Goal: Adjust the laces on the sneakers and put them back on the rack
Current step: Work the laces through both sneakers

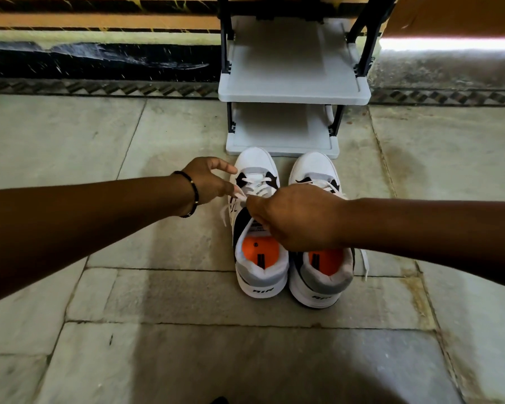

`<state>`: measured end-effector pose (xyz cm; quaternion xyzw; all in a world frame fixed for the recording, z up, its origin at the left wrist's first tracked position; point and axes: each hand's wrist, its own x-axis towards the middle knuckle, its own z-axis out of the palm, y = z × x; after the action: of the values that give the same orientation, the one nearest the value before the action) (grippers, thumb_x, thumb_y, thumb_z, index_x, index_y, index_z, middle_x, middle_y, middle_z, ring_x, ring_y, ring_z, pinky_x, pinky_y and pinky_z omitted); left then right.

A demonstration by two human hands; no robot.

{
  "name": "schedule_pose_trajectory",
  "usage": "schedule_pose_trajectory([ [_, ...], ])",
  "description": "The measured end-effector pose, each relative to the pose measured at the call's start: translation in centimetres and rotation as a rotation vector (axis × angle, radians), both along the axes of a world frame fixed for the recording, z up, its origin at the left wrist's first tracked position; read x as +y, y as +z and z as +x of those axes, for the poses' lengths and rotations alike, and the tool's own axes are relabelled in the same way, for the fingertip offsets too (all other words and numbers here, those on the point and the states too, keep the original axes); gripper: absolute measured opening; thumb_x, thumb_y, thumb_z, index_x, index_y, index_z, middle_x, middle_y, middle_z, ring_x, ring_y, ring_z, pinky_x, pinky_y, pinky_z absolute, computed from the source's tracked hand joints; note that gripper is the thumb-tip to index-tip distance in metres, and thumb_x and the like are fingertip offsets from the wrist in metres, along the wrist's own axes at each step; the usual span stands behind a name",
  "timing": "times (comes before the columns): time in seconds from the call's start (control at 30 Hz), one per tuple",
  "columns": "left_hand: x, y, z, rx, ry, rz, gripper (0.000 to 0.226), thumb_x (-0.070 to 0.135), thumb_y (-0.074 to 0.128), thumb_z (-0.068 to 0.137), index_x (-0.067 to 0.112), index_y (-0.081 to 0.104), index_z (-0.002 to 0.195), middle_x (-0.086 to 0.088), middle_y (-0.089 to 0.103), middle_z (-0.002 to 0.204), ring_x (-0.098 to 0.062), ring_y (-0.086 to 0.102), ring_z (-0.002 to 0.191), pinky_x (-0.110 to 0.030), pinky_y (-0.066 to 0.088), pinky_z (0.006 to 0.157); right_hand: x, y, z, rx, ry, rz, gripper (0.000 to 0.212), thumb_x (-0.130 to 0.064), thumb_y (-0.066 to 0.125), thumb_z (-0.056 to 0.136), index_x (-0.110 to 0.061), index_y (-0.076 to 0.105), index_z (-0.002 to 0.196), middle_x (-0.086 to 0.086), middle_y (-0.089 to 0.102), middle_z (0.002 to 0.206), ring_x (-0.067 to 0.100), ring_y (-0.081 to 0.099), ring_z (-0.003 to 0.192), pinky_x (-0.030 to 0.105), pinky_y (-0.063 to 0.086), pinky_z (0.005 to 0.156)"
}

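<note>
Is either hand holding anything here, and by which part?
Both hands pinch the white laces of the left sneaker: left hand and right hand, over its tongue.

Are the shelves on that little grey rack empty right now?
Empty as far as visible: both grey shelves of the rack show bare tops, and the two sneakers stand on the floor.

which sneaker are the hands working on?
The left sneaker: the left hand and right hand meet at its laces. The right sneaker sits untouched beside it.

Sneakers [286,228] side by side, apparently touching rack [292,91]
</note>
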<state>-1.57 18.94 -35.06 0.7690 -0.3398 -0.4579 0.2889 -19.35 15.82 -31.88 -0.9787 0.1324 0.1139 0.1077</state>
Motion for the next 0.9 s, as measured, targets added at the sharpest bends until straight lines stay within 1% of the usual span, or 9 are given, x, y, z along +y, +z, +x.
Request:
schedule_pose_trajectory([
  [0.1,-0.3,-0.4,-0.1,-0.037,0.032,0.005,0.046,0.002,0.072,0.073,0.009,0.055,0.114,-0.013,0.060,0.093,-0.013,0.054,0.066,-0.010,0.043,0.036,0.0,-0.3,-1.0,0.057,-0.023,0.003,0.027,-0.016,0.054,0.085,-0.015,0.046,0.112,-0.010,0.028,0.058,0.004,0.027,0.049,0.025,0.029,0.047],
  [0.23,-1.1,-0.9,-0.4,-0.056,0.107,0.027,0.055,0.003,0.076,0.068,0.007,0.048,0.116,-0.015,0.056,0.101,-0.023,0.056,0.086,-0.024,0.046,0.059,0.7,-1.0,-1.8,0.082,-0.060,0.009,0.030,-0.018,0.052,0.087,-0.017,0.046,0.116,-0.006,0.034,0.057,0.010,0.034,0.049,0.026,0.035,0.048],
  [0.3,-1.4,-0.8,-0.4,-0.009,0.158,0.059,0.059,0.000,0.073,0.070,0.003,0.044,0.121,-0.016,0.058,0.097,-0.018,0.061,0.071,-0.023,0.045,0.049,0.9,-1.2,-1.9,0.059,-0.069,0.005,0.033,-0.019,0.052,0.087,-0.020,0.045,0.120,-0.003,0.041,0.063,0.017,0.040,0.055,0.028,0.039,0.054],
  [0.4,-1.6,-0.4,-0.5,0.004,0.199,0.090,0.057,-0.005,0.065,0.075,0.000,0.039,0.126,-0.011,0.053,0.069,-0.007,0.053,0.030,-0.012,0.034,0.028,1.2,-1.3,-2.0,0.029,-0.086,0.008,0.033,-0.022,0.051,0.088,-0.020,0.046,0.121,0.007,0.060,0.080,0.021,0.042,0.064,0.028,0.036,0.059],
  [0.53,-2.0,-0.6,-0.4,-0.005,0.187,0.062,0.056,-0.002,0.067,0.074,0.004,0.041,0.124,-0.015,0.057,0.087,-0.017,0.055,0.061,-0.012,0.042,0.039,1.4,-1.5,-2.0,0.008,-0.091,0.012,0.028,-0.020,0.051,0.087,-0.018,0.048,0.115,0.010,0.065,0.085,0.022,0.042,0.065,0.028,0.034,0.059],
  [0.63,-1.9,-1.0,-0.1,-0.025,0.156,0.036,0.043,0.001,0.070,0.073,0.006,0.048,0.110,-0.016,0.058,0.100,-0.021,0.057,0.078,-0.020,0.047,0.053,1.3,-1.1,-2.0,0.012,-0.125,0.083,0.021,-0.019,0.048,0.089,-0.017,0.047,0.110,-0.001,0.051,0.067,0.022,0.047,0.063,0.029,0.038,0.057],
  [0.73,-1.1,-0.7,0.3,0.030,0.131,0.028,0.029,0.011,0.066,0.079,0.014,0.051,0.103,-0.009,0.057,0.101,-0.012,0.054,0.074,-0.020,0.043,0.055,0.5,0.7,-2.4,0.013,-0.202,0.253,0.012,-0.020,0.049,0.091,-0.016,0.048,0.102,-0.009,0.044,0.064,0.018,0.050,0.064,0.029,0.039,0.056],
  [0.83,0.0,0.0,-0.2,0.037,0.036,0.020,0.045,0.030,0.064,0.082,0.015,0.048,0.122,-0.002,0.051,0.115,-0.013,0.048,0.100,-0.026,0.038,0.073,-0.6,2.8,-4.1,0.081,-0.237,0.323,0.010,-0.026,0.055,0.090,-0.021,0.052,0.098,-0.014,0.048,0.066,0.003,0.051,0.064,0.020,0.040,0.057],
  [0.9,1.2,0.2,-1.5,-0.164,-0.155,-0.067,0.058,0.041,0.065,0.079,0.016,0.043,0.127,-0.003,0.042,0.127,-0.013,0.043,0.108,-0.027,0.039,0.085,-1.3,3.5,-5.7,0.141,-0.241,0.308,0.004,-0.026,0.055,0.090,-0.024,0.054,0.093,-0.015,0.051,0.066,-0.001,0.054,0.063,0.012,0.040,0.056],
])
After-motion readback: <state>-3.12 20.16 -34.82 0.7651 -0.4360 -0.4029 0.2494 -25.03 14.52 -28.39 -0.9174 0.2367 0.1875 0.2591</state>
